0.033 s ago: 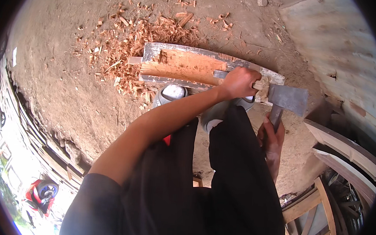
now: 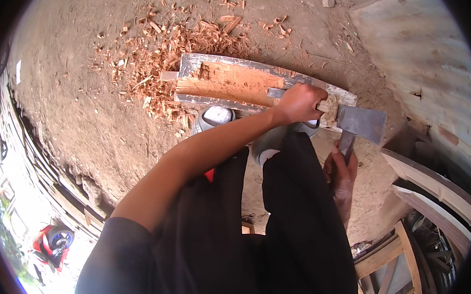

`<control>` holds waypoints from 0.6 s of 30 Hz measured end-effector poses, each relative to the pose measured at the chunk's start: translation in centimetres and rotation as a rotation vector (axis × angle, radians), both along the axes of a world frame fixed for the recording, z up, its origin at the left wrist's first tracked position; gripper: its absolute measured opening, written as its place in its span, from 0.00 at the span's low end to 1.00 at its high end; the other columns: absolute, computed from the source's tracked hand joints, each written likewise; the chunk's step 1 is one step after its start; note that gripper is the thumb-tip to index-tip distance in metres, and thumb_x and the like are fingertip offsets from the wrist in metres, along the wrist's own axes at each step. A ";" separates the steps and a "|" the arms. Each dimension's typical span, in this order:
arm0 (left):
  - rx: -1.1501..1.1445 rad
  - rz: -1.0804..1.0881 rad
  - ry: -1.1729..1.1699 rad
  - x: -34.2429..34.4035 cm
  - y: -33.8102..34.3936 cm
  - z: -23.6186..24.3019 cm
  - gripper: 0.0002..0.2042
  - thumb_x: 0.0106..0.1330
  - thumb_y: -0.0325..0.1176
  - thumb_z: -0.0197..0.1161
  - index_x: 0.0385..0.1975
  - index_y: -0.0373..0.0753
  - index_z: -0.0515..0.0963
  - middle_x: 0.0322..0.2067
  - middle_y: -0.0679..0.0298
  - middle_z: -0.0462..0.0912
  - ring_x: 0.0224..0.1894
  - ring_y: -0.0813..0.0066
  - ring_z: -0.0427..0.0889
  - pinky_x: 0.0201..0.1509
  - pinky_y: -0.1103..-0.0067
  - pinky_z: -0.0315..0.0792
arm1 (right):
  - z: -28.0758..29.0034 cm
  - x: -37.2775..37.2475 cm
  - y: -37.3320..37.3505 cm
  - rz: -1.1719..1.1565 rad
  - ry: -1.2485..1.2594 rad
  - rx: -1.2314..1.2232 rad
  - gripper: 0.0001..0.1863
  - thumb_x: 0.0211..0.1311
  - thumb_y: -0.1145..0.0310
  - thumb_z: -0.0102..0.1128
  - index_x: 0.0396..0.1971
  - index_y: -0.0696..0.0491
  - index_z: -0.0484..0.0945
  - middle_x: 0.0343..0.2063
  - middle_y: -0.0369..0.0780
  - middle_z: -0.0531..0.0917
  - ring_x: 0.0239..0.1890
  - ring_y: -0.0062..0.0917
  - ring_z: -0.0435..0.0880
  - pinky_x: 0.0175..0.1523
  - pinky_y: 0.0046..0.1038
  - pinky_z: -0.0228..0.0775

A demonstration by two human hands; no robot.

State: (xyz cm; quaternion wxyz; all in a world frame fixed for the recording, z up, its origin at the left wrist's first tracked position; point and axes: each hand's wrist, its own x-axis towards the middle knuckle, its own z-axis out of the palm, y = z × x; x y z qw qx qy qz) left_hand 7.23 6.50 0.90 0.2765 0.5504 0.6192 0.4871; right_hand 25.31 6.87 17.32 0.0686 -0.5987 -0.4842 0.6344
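A long, slightly curved block of wood (image 2: 239,81) lies on the ground in front of my feet. Its edges carry flaking grey and white paint, and its middle is hollowed to bare orange-brown wood. My left hand (image 2: 301,103) is wrapped round a chisel (image 2: 275,93), whose flat metal blade points left over the hollow. The butt of its pale wooden handle sticks out on the right of my fist. At the right, my right hand (image 2: 342,172) grips the handle of an axe (image 2: 362,124). The back of the axe head is at the chisel's butt; whether they touch, I cannot tell.
Wood shavings (image 2: 159,69) lie heaped on the dirt floor at the block's left. My shoe (image 2: 213,118) is close against the near edge. Corrugated sheeting (image 2: 424,56) rises at the right, with wooden boards (image 2: 433,175) and a wooden frame (image 2: 395,264) below it.
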 end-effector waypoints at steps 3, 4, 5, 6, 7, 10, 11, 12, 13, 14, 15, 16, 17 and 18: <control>-0.032 0.001 0.037 -0.2 -0.3 0.0 0.15 0.41 0.29 0.65 0.33 0.36 0.79 0.28 0.52 0.81 0.33 0.48 0.82 0.38 0.62 0.77 | 1.7 0.4 0.9 -0.081 0.046 -0.018 0.18 0.72 0.60 0.56 0.51 0.57 0.67 0.15 0.34 0.67 0.09 0.20 0.68 0.12 0.24 0.60; -0.026 0.001 0.035 -0.2 -0.2 0.1 0.13 0.42 0.31 0.65 0.31 0.37 0.78 0.28 0.53 0.82 0.33 0.48 0.83 0.38 0.61 0.78 | 1.9 0.3 0.8 -0.128 0.084 0.026 0.18 0.72 0.60 0.55 0.51 0.58 0.67 0.15 0.34 0.67 0.09 0.20 0.67 0.12 0.24 0.60; -0.019 0.000 0.033 -0.1 0.0 0.1 0.12 0.43 0.32 0.66 0.29 0.38 0.78 0.28 0.53 0.82 0.34 0.48 0.83 0.39 0.61 0.78 | 2.2 0.0 0.5 -0.174 0.123 0.071 0.19 0.72 0.60 0.55 0.51 0.58 0.66 0.14 0.34 0.67 0.09 0.20 0.67 0.12 0.24 0.60; -0.015 0.000 0.034 0.0 0.0 0.1 0.11 0.43 0.33 0.66 0.27 0.39 0.77 0.27 0.54 0.83 0.34 0.48 0.84 0.39 0.60 0.79 | 2.3 -0.3 0.0 -0.220 0.164 0.113 0.19 0.72 0.60 0.55 0.52 0.58 0.65 0.14 0.34 0.67 0.09 0.20 0.67 0.12 0.24 0.60; -0.018 0.003 0.026 0.0 0.1 0.1 0.11 0.43 0.33 0.66 0.27 0.39 0.77 0.27 0.54 0.82 0.34 0.48 0.84 0.39 0.60 0.79 | 1.7 -1.1 -0.8 -0.228 0.149 0.157 0.20 0.72 0.61 0.55 0.53 0.58 0.64 0.14 0.34 0.67 0.09 0.20 0.66 0.12 0.24 0.60; -0.010 0.001 -0.003 -0.1 0.0 0.1 0.11 0.44 0.33 0.66 0.26 0.39 0.76 0.27 0.54 0.82 0.34 0.49 0.83 0.39 0.60 0.79 | 0.5 -0.5 -0.2 0.087 -0.040 0.038 0.17 0.72 0.60 0.55 0.50 0.57 0.67 0.14 0.34 0.66 0.08 0.20 0.66 0.12 0.25 0.59; 0.002 -0.004 -0.013 -0.2 -0.2 0.2 0.11 0.44 0.33 0.66 0.26 0.38 0.76 0.27 0.54 0.81 0.34 0.49 0.83 0.39 0.60 0.78 | 1.9 0.0 0.5 0.032 -0.004 -0.048 0.17 0.72 0.60 0.55 0.49 0.56 0.68 0.14 0.33 0.66 0.08 0.20 0.66 0.12 0.25 0.59; 0.004 -0.004 -0.022 -0.4 -0.6 0.2 0.11 0.44 0.33 0.66 0.26 0.38 0.76 0.26 0.54 0.81 0.34 0.50 0.83 0.38 0.60 0.78 | 3.5 -0.1 1.0 -0.019 0.033 -0.143 0.16 0.72 0.60 0.55 0.48 0.56 0.68 0.14 0.33 0.66 0.08 0.19 0.66 0.13 0.24 0.59; 0.007 0.018 -0.016 -0.7 -0.7 0.2 0.11 0.44 0.33 0.66 0.26 0.38 0.76 0.26 0.54 0.81 0.34 0.50 0.83 0.38 0.60 0.78 | 3.5 0.0 1.1 -0.016 0.053 -0.032 0.17 0.73 0.60 0.55 0.49 0.57 0.67 0.14 0.34 0.67 0.08 0.20 0.66 0.12 0.24 0.59; 0.022 0.023 -0.025 -0.2 -0.4 0.5 0.10 0.44 0.33 0.66 0.26 0.38 0.76 0.26 0.55 0.81 0.33 0.50 0.83 0.38 0.59 0.78 | 3.7 0.1 0.5 -0.106 0.077 0.055 0.17 0.73 0.60 0.54 0.49 0.57 0.67 0.14 0.34 0.67 0.08 0.20 0.67 0.12 0.24 0.59; 0.033 0.043 -0.021 -0.2 -0.2 0.5 0.10 0.44 0.33 0.66 0.26 0.38 0.75 0.26 0.55 0.81 0.33 0.50 0.83 0.37 0.59 0.78 | 3.3 -0.2 0.3 -0.182 0.114 0.139 0.17 0.73 0.60 0.54 0.50 0.58 0.66 0.14 0.34 0.67 0.08 0.20 0.67 0.12 0.24 0.59; 0.021 0.038 -0.014 -0.3 -0.2 0.4 0.10 0.44 0.33 0.66 0.26 0.38 0.76 0.26 0.55 0.81 0.33 0.50 0.83 0.37 0.59 0.78 | 2.9 -0.8 -0.1 -0.258 0.151 0.223 0.17 0.73 0.61 0.54 0.50 0.58 0.66 0.15 0.35 0.67 0.08 0.20 0.67 0.12 0.24 0.59; 0.015 0.028 -0.010 -0.3 -0.1 0.3 0.11 0.44 0.33 0.66 0.27 0.38 0.76 0.26 0.55 0.81 0.33 0.50 0.83 0.37 0.59 0.78 | 1.8 -1.6 -0.9 -0.271 0.204 0.268 0.17 0.73 0.61 0.53 0.50 0.59 0.65 0.15 0.35 0.67 0.08 0.21 0.67 0.12 0.24 0.60; 0.009 0.019 -0.006 -0.1 0.0 0.3 0.11 0.44 0.33 0.66 0.27 0.38 0.77 0.26 0.55 0.81 0.33 0.49 0.83 0.37 0.59 0.78 | 0.8 -1.9 -1.5 -0.292 0.192 0.224 0.16 0.73 0.62 0.53 0.50 0.57 0.66 0.14 0.35 0.67 0.08 0.21 0.67 0.12 0.24 0.60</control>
